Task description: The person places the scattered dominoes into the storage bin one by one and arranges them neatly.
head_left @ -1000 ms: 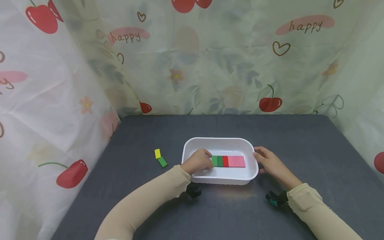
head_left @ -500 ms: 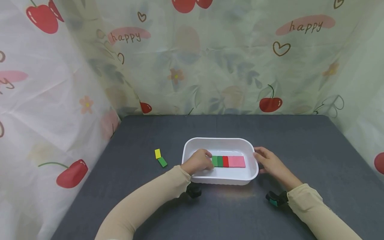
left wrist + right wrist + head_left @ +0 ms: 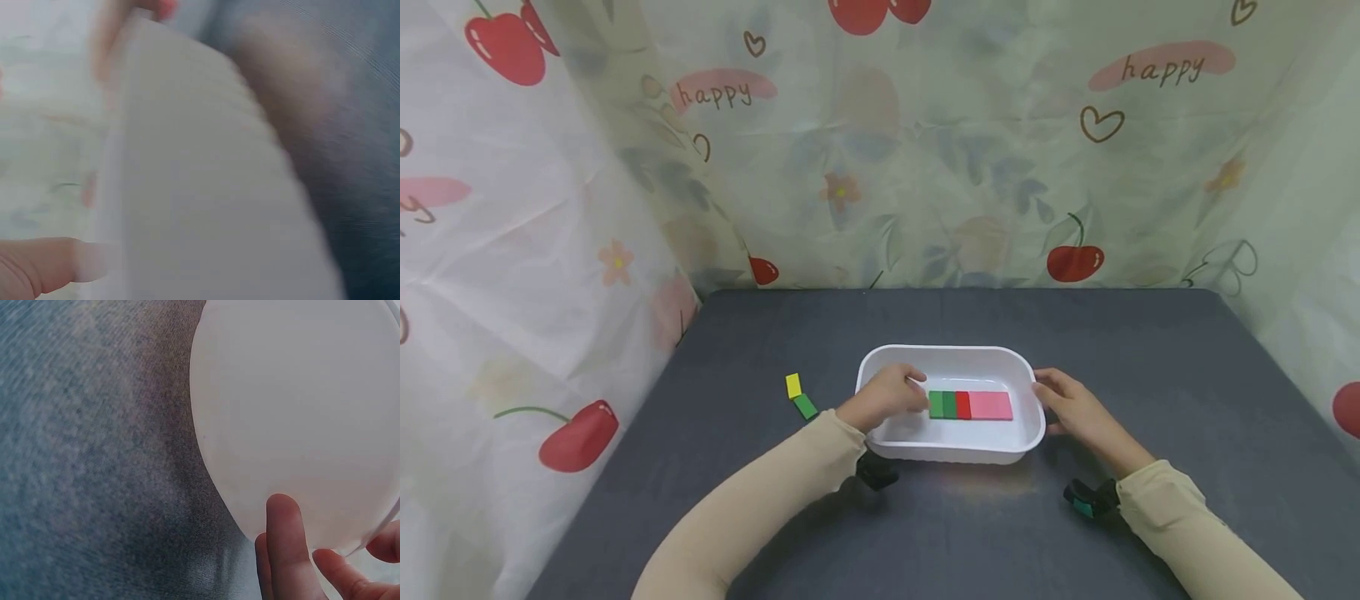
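A white plastic tray (image 3: 958,454) stands on the dark table. On its floor lies a row of flat blocks touching side by side: a light green block (image 3: 936,405), a darker green block (image 3: 950,405), a red block (image 3: 962,405) and a pink stretch (image 3: 991,406). Inside the tray, just left of the row, hovers my left hand (image 3: 891,396), fingers loosely bent, with nothing visible in them. My right hand (image 3: 1078,408) holds the tray's right end, thumb at the rim and fingers (image 3: 287,544) against the outer wall.
Left of the tray, a yellow block (image 3: 793,386) and a green block (image 3: 806,407) lie on the table (image 3: 760,333), almost corner to corner. A printed curtain (image 3: 880,167) hangs behind the table's far edge and along both sides.
My left hand has drawn back slightly left from the light green end block, its fingers loosening. The right hand, tray and blocks stay in place.
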Tool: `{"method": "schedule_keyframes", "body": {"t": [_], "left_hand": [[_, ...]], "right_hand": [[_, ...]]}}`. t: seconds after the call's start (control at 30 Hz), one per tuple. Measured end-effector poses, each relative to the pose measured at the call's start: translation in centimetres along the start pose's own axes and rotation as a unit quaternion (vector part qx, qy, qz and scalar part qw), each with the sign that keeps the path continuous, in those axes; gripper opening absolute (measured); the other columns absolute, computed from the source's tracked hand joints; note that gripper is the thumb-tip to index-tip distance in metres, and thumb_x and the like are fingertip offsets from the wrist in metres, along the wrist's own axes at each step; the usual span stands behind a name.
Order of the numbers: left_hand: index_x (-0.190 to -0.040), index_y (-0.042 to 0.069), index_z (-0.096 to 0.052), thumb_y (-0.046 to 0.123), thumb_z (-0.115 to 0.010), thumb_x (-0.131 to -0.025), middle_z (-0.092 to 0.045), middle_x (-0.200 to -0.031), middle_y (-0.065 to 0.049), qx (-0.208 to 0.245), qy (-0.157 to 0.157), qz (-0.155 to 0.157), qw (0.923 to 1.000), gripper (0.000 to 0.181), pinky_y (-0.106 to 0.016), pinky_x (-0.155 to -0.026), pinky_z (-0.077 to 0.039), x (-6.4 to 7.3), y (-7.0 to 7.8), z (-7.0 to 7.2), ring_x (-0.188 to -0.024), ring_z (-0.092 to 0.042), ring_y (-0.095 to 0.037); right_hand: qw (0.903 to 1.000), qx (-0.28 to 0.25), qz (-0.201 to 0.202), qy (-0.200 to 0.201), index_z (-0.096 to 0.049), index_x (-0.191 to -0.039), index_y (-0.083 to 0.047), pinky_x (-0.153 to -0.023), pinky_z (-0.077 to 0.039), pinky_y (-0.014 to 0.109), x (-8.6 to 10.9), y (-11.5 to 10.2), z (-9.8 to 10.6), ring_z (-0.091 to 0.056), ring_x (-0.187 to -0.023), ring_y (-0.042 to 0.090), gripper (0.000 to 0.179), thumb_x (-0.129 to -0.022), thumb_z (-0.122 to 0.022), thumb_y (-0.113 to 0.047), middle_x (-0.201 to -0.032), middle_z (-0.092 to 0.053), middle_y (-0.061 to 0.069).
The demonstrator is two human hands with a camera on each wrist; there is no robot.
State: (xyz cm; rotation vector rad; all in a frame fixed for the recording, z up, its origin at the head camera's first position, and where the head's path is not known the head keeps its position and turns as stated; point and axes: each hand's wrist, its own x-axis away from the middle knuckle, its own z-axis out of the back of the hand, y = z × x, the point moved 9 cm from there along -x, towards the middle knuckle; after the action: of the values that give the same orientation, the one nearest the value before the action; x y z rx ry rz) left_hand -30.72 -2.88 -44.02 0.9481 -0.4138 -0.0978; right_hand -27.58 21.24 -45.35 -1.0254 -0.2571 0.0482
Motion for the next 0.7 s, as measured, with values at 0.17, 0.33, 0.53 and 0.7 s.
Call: {"method": "schedule_keyframes", "body": {"t": [0.17,0.33,0.53,0.7], "left_hand": [[-0.131,0.002,-0.057,0.01,-0.065,-0.089,-0.064,-0.102,-0.011,0.063,-0.02,-0.02,0.9976,0.043,-0.041,-0.093,-0.051,2.4,1.8,2.9,-0.093,-0.065,-0.023],[-0.132,0.007,-0.056,0.015,-0.062,-0.093,-0.061,-0.119,-0.014,0.089,-0.002,-0.045,0.995,0.04,-0.04,-0.094,-0.051,5.0,2.3,6.8,-0.106,-0.063,-0.027],[-0.134,0.011,-0.053,0.023,-0.061,-0.095,-0.058,-0.123,-0.013,0.095,0.055,-0.061,0.9921,0.041,-0.039,-0.094,-0.05,7.6,0.4,11.6,-0.112,-0.06,-0.029],[-0.135,0.009,-0.051,0.024,-0.059,-0.097,-0.058,-0.122,-0.015,0.099,0.096,-0.062,0.9884,0.042,-0.043,-0.096,-0.049,8.6,-3.0,13.8,-0.112,-0.059,-0.03]], "right_hand": [[1.0,0.005,-0.003,0.0,-0.033,-0.145,-0.001,-0.079,-0.057,0.044,0.0,0.1,0.0,-0.051,-0.122,0.045,0.055,-0.103,-0.042,-0.037,-0.143,-0.042,0.028],[1.0,0.006,-0.003,0.001,-0.034,-0.144,-0.001,-0.078,-0.057,0.044,-0.1,0.2,0.0,-0.051,-0.121,0.045,0.054,-0.103,-0.042,-0.035,-0.142,-0.043,0.028],[1.0,0.001,0.0,0.003,-0.034,-0.144,0.0,-0.077,-0.057,0.043,0.0,0.1,0.0,-0.051,-0.12,0.045,0.053,-0.103,-0.042,-0.034,-0.141,-0.043,0.029],[1.0,0.005,0.002,0.007,-0.034,-0.143,0.001,-0.077,-0.057,0.044,0.0,-0.1,0.0,-0.051,-0.12,0.045,0.054,-0.103,-0.043,-0.033,-0.141,-0.043,0.03]]}}
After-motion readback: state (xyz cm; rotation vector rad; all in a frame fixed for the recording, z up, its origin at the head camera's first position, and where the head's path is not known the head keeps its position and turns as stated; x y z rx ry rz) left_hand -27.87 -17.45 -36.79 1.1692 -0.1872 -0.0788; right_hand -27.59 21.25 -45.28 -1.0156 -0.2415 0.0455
